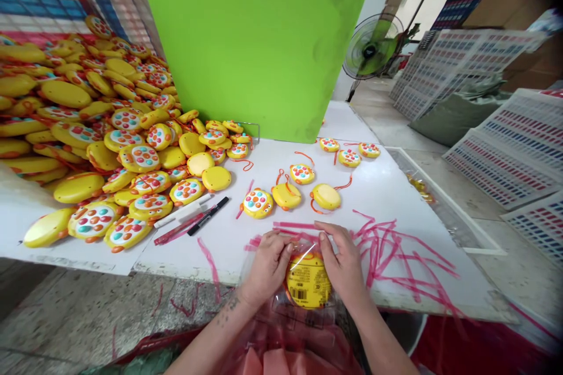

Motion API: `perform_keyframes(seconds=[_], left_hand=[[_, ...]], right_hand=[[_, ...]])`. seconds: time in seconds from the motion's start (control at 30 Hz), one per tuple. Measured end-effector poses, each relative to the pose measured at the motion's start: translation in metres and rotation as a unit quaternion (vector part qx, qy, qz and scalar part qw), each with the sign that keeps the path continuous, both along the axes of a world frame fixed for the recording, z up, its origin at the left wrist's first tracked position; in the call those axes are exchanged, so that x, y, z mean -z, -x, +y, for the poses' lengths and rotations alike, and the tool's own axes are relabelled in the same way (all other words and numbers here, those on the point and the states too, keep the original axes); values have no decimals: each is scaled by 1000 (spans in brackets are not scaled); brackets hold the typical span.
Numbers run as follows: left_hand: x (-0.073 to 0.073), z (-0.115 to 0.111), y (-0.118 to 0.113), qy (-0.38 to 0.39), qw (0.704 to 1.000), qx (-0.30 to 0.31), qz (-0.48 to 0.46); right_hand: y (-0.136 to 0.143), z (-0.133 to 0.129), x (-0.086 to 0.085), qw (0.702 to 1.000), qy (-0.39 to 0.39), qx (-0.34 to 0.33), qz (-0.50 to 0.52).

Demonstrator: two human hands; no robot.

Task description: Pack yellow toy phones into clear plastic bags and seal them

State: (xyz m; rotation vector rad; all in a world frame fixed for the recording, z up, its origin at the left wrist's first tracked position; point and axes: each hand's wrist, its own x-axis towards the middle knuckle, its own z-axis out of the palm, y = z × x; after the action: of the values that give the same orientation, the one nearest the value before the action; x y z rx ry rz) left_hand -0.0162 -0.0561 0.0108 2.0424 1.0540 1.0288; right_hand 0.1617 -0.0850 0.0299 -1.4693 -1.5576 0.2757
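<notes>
Between my hands, at the front edge of the table, is a clear plastic bag (303,312) with a yellow toy (309,282) inside. The toy's back faces up, showing printed text and a barcode. My left hand (270,263) pinches the bag's upper left edge, fingers curled. At the upper right edge my right hand (342,258) grips the bag between thumb and fingers. Pink strips (294,225) lie just beyond my fingertips. Several yellow turtle-like toys with coloured dots and orange cords, one of them a dotted toy (257,203), rest farther back.
A large heap of yellow toys (145,158) covers the left side. A black marker (208,216) and a white pen (183,211) lie before it. Loose pink strips (396,258) spread at right. A green panel (259,41) stands behind; a fan (372,47) and crates (514,140) are beyond.
</notes>
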Motion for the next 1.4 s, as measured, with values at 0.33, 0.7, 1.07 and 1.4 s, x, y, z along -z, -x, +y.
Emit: perform_keyframes(seconds=[0.33, 0.7, 1.07, 1.4], left_hand=[[0, -1, 1, 72, 997, -1, -12], [-5, 0, 0, 101, 995, 6, -19], [-3, -1, -2, 121, 993, -5, -7], [-5, 0, -2, 126, 992, -7, -7]], right_hand=[[0, 3, 6, 999, 9, -25, 23], [0, 6, 9, 998, 28, -37, 43], [1, 0, 6, 995, 77, -54, 46], [2, 0, 10, 994, 90, -55, 37]])
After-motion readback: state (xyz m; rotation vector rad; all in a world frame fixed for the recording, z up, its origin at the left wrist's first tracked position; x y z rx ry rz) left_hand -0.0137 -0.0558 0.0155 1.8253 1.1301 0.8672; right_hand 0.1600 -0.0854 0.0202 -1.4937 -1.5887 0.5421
